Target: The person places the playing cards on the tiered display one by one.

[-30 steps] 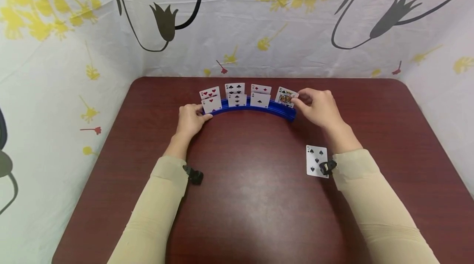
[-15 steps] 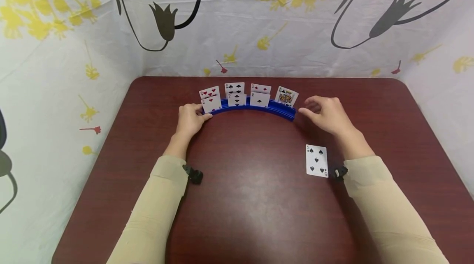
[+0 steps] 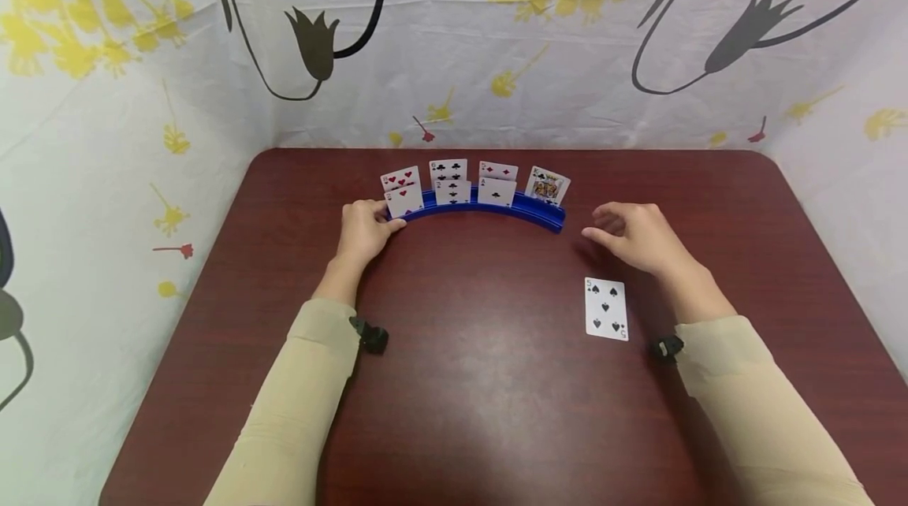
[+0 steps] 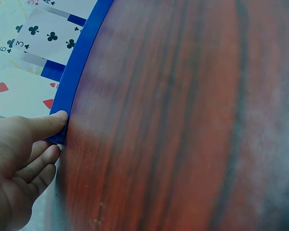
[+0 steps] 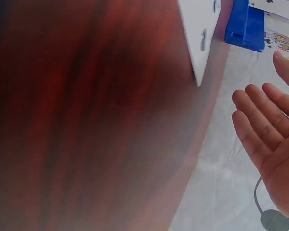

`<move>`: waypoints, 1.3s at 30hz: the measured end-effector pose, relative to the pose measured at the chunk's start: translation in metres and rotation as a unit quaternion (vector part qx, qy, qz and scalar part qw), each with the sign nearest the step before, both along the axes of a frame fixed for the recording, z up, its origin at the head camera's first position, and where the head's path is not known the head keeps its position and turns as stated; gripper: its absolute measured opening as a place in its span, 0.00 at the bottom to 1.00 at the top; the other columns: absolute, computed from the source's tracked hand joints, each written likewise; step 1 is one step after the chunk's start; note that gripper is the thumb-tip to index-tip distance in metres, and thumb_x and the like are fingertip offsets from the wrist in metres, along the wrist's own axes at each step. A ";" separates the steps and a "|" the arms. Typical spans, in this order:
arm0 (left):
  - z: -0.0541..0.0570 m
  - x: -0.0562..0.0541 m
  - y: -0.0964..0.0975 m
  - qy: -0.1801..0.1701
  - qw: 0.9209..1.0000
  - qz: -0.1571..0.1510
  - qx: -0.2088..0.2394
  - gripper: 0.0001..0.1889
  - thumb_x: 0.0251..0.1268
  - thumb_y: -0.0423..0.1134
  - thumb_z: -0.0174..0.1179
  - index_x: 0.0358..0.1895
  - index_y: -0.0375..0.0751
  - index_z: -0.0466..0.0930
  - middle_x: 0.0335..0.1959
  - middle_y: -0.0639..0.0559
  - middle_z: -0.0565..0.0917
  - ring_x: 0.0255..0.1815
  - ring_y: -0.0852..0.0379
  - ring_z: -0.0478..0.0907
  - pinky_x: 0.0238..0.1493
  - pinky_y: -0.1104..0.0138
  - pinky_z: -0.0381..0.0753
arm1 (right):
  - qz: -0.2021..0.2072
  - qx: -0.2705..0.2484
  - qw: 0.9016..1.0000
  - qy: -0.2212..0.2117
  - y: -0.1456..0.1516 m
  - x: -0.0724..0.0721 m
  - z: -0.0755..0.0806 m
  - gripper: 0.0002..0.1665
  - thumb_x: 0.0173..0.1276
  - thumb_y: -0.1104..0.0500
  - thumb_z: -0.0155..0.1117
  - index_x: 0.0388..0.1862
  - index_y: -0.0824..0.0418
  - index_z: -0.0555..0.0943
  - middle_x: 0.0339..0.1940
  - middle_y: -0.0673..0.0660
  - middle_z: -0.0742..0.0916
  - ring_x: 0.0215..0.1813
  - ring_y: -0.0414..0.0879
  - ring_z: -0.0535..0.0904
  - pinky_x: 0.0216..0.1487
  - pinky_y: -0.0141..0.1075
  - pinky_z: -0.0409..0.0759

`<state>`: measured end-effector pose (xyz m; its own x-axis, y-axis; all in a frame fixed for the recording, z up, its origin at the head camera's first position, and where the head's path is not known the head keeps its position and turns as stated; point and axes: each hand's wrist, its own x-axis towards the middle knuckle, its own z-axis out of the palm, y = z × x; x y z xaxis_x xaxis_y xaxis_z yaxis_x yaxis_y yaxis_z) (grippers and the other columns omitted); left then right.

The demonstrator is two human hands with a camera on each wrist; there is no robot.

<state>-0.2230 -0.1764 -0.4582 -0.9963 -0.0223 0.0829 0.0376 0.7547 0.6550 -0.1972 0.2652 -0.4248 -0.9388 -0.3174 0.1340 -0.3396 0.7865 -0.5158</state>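
Observation:
A curved blue card holder (image 3: 537, 212) stands near the table's far side with playing cards upright in two rows. Its front row has a two of hearts (image 3: 404, 201), a three of clubs (image 3: 452, 193) and an ace of clubs (image 3: 495, 192). Behind them are a red heart card (image 3: 400, 176), a six of clubs (image 3: 448, 168) and a five of diamonds (image 3: 499, 169); a king of clubs (image 3: 548, 185) leans at the right end. My left hand (image 3: 363, 232) grips the holder's left end, thumb in front. Empty, my right hand (image 3: 641, 238) hovers right of the holder, fingers loosely bent.
A five of spades (image 3: 606, 309) lies face up on the brown table (image 3: 482, 380), nearer than the right hand. Printed white cloth (image 3: 567, 41) hangs behind the table and along its sides. Both wrists carry small black cameras.
My right hand has let go of the king of clubs, which stays in the holder, and has drawn back to the right and nearer. The left hand has stayed put.

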 end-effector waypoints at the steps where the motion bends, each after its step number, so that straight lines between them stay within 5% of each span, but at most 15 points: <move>1: 0.000 0.000 0.000 0.000 1.000 0.000 0.001 0.21 0.62 0.41 0.73 0.55 0.35 0.86 0.37 0.40 0.87 0.31 0.51 0.83 0.36 0.60 0.81 | 0.000 0.002 1.000 -0.003 0.001 0.001 -0.001 0.20 0.66 0.54 0.75 0.47 0.69 0.85 0.37 0.61 0.90 0.37 0.54 0.88 0.42 0.54 0.83; 10: 0.000 0.000 0.000 0.006 1.000 0.000 0.001 0.20 0.62 0.41 0.73 0.54 0.35 0.87 0.36 0.41 0.87 0.31 0.51 0.83 0.36 0.60 0.81 | 0.020 0.031 0.999 -0.009 0.011 0.010 -0.002 0.19 0.66 0.53 0.74 0.46 0.67 0.85 0.36 0.59 0.90 0.36 0.52 0.87 0.40 0.52 0.82; 20: 0.000 0.000 0.001 0.007 1.000 0.002 -0.004 0.20 0.61 0.41 0.74 0.54 0.34 0.87 0.35 0.41 0.87 0.30 0.52 0.82 0.34 0.62 0.79 | 0.060 0.071 0.992 -0.081 0.017 0.020 0.003 0.21 0.65 0.50 0.76 0.45 0.66 0.85 0.35 0.55 0.90 0.33 0.44 0.85 0.39 0.47 0.82; 30: 0.001 0.001 0.000 0.002 1.000 -0.001 -0.007 0.20 0.62 0.41 0.73 0.55 0.34 0.87 0.36 0.40 0.87 0.31 0.51 0.83 0.37 0.60 0.81 | 0.101 0.106 0.982 -0.121 0.021 0.030 0.001 0.31 0.46 0.40 0.85 0.39 0.59 0.85 0.29 0.49 0.84 0.31 0.40 0.78 0.35 0.40 0.77; 35: 0.001 0.001 0.000 -0.001 1.000 -0.002 -0.010 0.20 0.62 0.41 0.73 0.54 0.34 0.87 0.36 0.41 0.87 0.31 0.51 0.82 0.36 0.61 0.79 | 0.093 0.143 0.976 -0.134 0.015 0.038 0.000 0.43 0.36 0.31 0.85 0.41 0.59 0.83 0.28 0.47 0.82 0.30 0.42 0.74 0.34 0.40 0.74; 39: 0.001 0.001 0.000 0.002 1.000 -0.005 -0.007 0.20 0.62 0.40 0.74 0.55 0.34 0.86 0.36 0.40 0.87 0.31 0.50 0.83 0.36 0.60 0.81 | 0.086 0.165 0.973 -0.135 0.009 0.042 0.000 0.45 0.33 0.32 0.87 0.44 0.60 0.83 0.29 0.48 0.81 0.30 0.42 0.73 0.34 0.41 0.73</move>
